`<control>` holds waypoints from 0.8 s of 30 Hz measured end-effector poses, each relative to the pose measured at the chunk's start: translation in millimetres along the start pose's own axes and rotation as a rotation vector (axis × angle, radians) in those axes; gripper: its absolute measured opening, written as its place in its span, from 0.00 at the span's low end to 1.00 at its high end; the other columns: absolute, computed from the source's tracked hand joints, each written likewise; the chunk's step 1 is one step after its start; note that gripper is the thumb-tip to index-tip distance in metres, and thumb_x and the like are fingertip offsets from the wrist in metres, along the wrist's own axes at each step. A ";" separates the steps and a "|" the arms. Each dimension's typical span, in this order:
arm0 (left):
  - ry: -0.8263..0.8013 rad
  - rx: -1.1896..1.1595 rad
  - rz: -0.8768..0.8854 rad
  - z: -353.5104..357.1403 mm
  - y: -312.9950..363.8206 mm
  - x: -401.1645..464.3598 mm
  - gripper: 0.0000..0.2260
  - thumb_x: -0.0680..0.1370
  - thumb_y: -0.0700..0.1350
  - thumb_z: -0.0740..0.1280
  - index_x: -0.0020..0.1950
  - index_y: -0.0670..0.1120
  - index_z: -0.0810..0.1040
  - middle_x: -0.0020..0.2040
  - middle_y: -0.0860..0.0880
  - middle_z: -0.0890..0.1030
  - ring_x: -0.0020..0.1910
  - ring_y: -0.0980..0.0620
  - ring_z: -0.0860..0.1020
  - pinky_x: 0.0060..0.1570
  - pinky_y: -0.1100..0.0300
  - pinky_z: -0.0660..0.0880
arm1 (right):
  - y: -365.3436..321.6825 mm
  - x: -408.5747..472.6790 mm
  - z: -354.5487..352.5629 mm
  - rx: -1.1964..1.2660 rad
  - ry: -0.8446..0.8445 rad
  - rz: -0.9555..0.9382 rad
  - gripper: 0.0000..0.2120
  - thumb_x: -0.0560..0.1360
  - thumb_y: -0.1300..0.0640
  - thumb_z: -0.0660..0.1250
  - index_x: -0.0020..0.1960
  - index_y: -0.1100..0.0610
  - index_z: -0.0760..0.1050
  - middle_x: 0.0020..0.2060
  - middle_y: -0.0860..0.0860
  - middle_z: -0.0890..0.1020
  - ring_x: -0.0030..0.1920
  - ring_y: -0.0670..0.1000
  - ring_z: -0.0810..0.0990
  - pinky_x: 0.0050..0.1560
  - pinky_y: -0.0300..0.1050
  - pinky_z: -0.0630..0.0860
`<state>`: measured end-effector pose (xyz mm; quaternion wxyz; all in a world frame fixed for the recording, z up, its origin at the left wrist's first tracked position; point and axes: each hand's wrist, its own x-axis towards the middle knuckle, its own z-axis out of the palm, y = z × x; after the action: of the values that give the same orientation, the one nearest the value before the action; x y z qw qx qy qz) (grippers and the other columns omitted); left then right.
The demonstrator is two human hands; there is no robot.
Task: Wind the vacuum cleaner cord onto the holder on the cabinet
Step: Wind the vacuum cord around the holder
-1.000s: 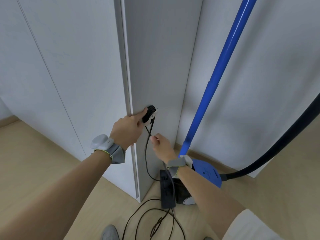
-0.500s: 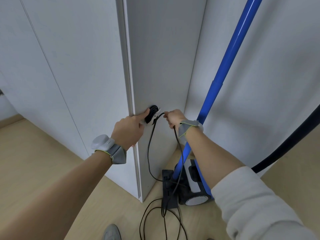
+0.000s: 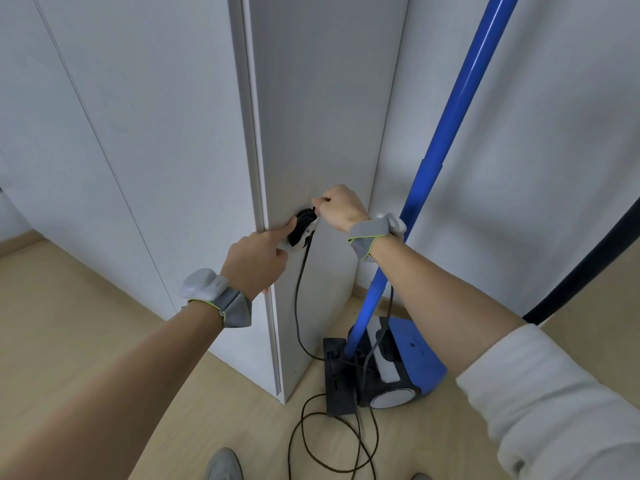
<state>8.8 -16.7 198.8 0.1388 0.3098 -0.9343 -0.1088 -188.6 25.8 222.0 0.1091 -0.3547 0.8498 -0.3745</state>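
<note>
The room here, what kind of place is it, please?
Probably a home, perhaps a hallway or storage corner: tall pale cabinet panels, light wooden floor, and a blue vacuum cleaner parked against the wall.

Your left hand (image 3: 258, 261) presses the holder (image 3: 304, 227) on the cabinet (image 3: 322, 133) side; your right hand (image 3: 341, 207) pinches the cord (image 3: 297, 306) just above it. The vacuum cleaner (image 3: 398, 368) stands right of the cabinet, cord loops before it.

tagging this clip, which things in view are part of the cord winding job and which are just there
In the job: cord, holder, cabinet, left hand, right hand.

Just there: vacuum cleaner, blue wand, black hose, shoe.
</note>
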 end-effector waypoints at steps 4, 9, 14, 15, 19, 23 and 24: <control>0.005 0.000 -0.006 -1.0 0.6 0.4 0.30 0.78 0.42 0.55 0.77 0.66 0.61 0.29 0.49 0.73 0.35 0.43 0.81 0.46 0.50 0.80 | -6.3 -21.0 -6.6 0.104 -0.046 -0.020 0.16 0.80 0.54 0.60 0.38 0.55 0.81 0.30 0.48 0.77 0.29 0.51 0.72 0.28 0.39 0.67; 0.055 -0.001 -0.002 1.5 -1.7 1.8 0.29 0.78 0.44 0.53 0.75 0.68 0.64 0.32 0.48 0.77 0.34 0.43 0.81 0.44 0.51 0.81 | -21.6 -49.4 -4.7 0.361 -0.111 0.002 0.15 0.82 0.56 0.56 0.42 0.56 0.77 0.30 0.49 0.72 0.24 0.48 0.65 0.22 0.36 0.62; 0.258 0.101 -0.009 -2.2 1.1 0.7 0.14 0.80 0.46 0.57 0.58 0.55 0.81 0.35 0.47 0.75 0.34 0.42 0.72 0.35 0.56 0.67 | -16.8 -70.3 33.6 0.235 -0.056 -0.080 0.11 0.81 0.53 0.56 0.47 0.58 0.74 0.36 0.56 0.79 0.35 0.59 0.77 0.38 0.56 0.80; 0.277 0.106 -0.014 -3.4 0.5 0.1 0.12 0.80 0.46 0.58 0.56 0.52 0.81 0.36 0.46 0.75 0.34 0.42 0.71 0.36 0.56 0.65 | -15.8 -73.3 39.4 0.182 -0.034 -0.098 0.11 0.81 0.53 0.56 0.47 0.57 0.74 0.40 0.58 0.81 0.40 0.62 0.80 0.44 0.58 0.80; 0.312 0.084 0.003 -8.7 -1.3 0.6 0.10 0.82 0.46 0.57 0.59 0.48 0.76 0.35 0.46 0.72 0.33 0.41 0.70 0.35 0.55 0.65 | -15.1 -88.4 53.6 0.008 0.042 -0.186 0.10 0.83 0.55 0.56 0.54 0.61 0.73 0.48 0.64 0.82 0.47 0.65 0.79 0.44 0.52 0.71; 0.161 0.047 0.023 -6.2 0.5 1.1 0.21 0.82 0.48 0.54 0.73 0.62 0.70 0.40 0.46 0.79 0.36 0.41 0.78 0.44 0.52 0.76 | -9.0 -102.2 74.3 -0.108 0.073 -0.272 0.07 0.80 0.59 0.58 0.55 0.61 0.71 0.44 0.62 0.82 0.44 0.65 0.80 0.38 0.50 0.69; 0.123 0.029 0.010 -3.9 -0.7 1.5 0.22 0.82 0.48 0.53 0.74 0.65 0.68 0.41 0.45 0.81 0.36 0.41 0.80 0.47 0.51 0.78 | -6.2 -104.7 79.0 -0.120 0.078 -0.283 0.07 0.79 0.60 0.59 0.54 0.61 0.71 0.43 0.61 0.83 0.43 0.65 0.80 0.37 0.49 0.68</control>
<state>9.3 -18.6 202.5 0.1923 0.3131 -0.9270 -0.0753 -73.9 50.4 163.0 0.0006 -0.4619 0.8157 -0.3484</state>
